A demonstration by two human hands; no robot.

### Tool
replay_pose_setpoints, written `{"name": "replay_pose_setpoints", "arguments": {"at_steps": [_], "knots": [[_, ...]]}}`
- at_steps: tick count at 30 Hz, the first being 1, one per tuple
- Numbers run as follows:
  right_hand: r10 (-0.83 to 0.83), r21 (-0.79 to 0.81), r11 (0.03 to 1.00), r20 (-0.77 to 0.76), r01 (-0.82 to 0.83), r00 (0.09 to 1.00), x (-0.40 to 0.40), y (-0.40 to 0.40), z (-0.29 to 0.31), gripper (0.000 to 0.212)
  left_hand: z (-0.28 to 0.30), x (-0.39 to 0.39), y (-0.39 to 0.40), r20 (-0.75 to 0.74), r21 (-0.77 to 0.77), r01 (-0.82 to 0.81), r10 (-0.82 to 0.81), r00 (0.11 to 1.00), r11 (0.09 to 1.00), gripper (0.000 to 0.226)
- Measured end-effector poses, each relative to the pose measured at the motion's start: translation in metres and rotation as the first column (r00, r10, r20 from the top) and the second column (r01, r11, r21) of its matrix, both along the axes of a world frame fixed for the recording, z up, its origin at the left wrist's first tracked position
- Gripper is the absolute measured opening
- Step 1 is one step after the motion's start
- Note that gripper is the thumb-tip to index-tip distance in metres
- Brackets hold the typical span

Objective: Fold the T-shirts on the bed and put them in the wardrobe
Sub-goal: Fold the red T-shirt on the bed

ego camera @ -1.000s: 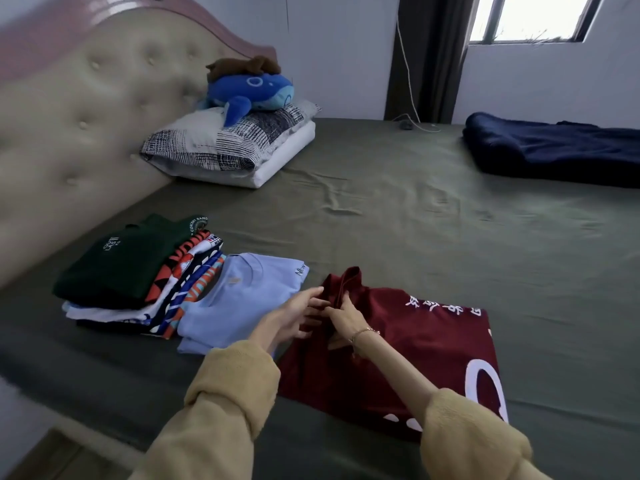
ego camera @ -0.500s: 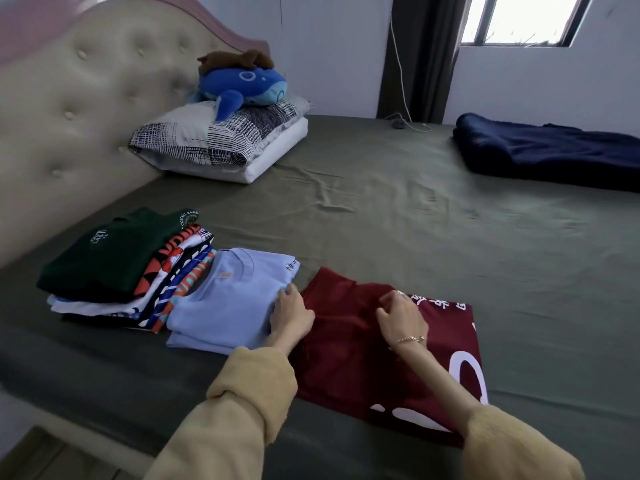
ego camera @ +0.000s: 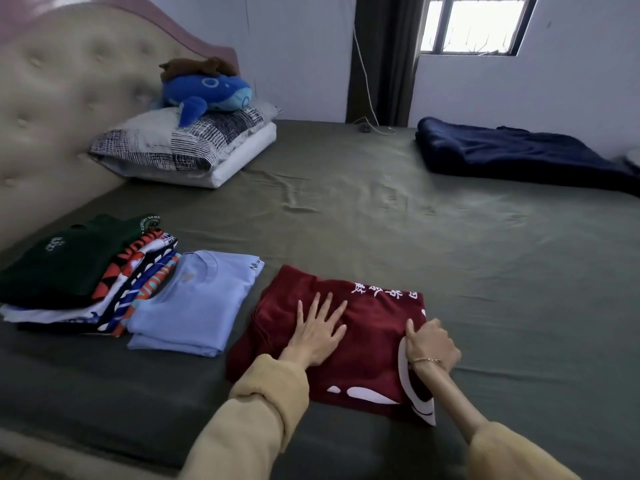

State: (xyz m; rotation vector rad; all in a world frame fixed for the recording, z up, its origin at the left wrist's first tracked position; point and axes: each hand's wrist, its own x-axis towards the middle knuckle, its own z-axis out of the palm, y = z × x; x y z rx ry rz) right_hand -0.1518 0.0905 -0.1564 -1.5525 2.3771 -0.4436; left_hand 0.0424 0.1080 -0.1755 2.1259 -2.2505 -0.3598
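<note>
Two hands on the folded maroon cotton T-shirt (ego camera: 349, 341): left hand (ego camera: 317, 332) pressed flat, fingers spread; right hand (ego camera: 431, 346) gripping its right edge, near the bed (ego camera: 415, 237) edge.

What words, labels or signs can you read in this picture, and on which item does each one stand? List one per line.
"CONCERT BAND": on the dark green T-shirt, round its emblem; its white chest logo is unreadable.
"New": on the light blue T-shirt, cut off at the fold.
Orange letters on the patterned T-shirt: only partly visible, unreadable.
White characters on the dark red T-shirt: too blurred to read.
</note>
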Motion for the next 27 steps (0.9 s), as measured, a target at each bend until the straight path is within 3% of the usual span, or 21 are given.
{"name": "replay_pose_setpoints", "arguments": {"at_steps": [3,10,14,19,23,27], "knots": [[0.081,0.012,0.997,-0.053,-0.081,0.995,0.001,0.007,0.004,0.051,0.006,-0.002,0.0,-0.012,0.033,-0.036,0.037,0.999,0.999,0.06],[0.164,0.011,0.986,0.064,-0.165,0.984,-0.01,0.015,0.003,0.042,0.013,0.009,0.006,-0.028,0.068,-0.266,0.268,0.963,0.962,0.064],[0.185,0.003,0.983,0.076,-0.185,0.98,-0.023,0.008,0.006,0.039,0.013,-0.008,0.007,0.018,0.043,-0.201,0.2,0.98,0.979,0.058],[0.158,-0.008,0.987,0.053,-0.158,0.986,-0.065,-0.002,0.013,0.038,0.017,-0.048,0.002,0.063,-0.006,0.092,-0.091,0.994,0.996,0.056],[0.122,0.021,0.992,0.023,-0.122,0.992,-0.113,-0.009,0.013,0.038,0.017,-0.083,-0.003,-0.065,0.052,0.072,-0.069,0.996,0.996,0.06],[0.072,0.049,0.996,0.021,-0.073,0.997,-0.155,-0.005,0.009,0.039,0.012,-0.113,0.0,-0.047,0.046,0.059,-0.057,0.997,0.997,0.07]]}}
